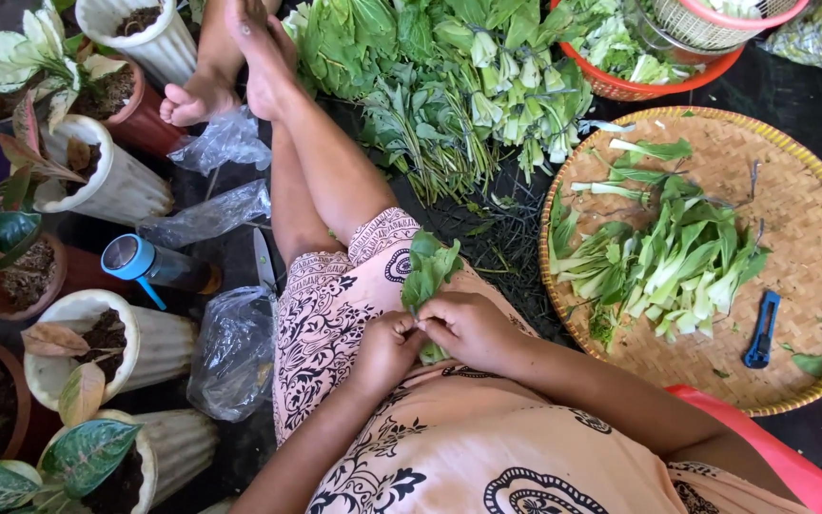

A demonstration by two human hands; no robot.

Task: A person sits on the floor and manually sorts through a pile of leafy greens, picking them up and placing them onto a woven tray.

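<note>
Green leaves of a small bunch of greens [428,271] stand up from the person's lap, its stem end pinched between both hands; the left hand [387,345] closes its grip on the base of the bunch, and the right hand [473,326] closes on the same base just beside it, fingers touching; both hands rest over the patterned peach cloth [325,314] on the lap. To the right of the bunch lies a round woven tray [811,238] with trimmed greens [668,266] heaped on it and a blue cutter [762,329] near its lower rim; beyond the bunch, past the knees, a big pile of untrimmed greens [449,86] lies on the floor; left of the bunch stand ribbed white pots [126,186] with plants, a blue-capped bottle [149,266] and clear plastic bags [235,352].
</note>
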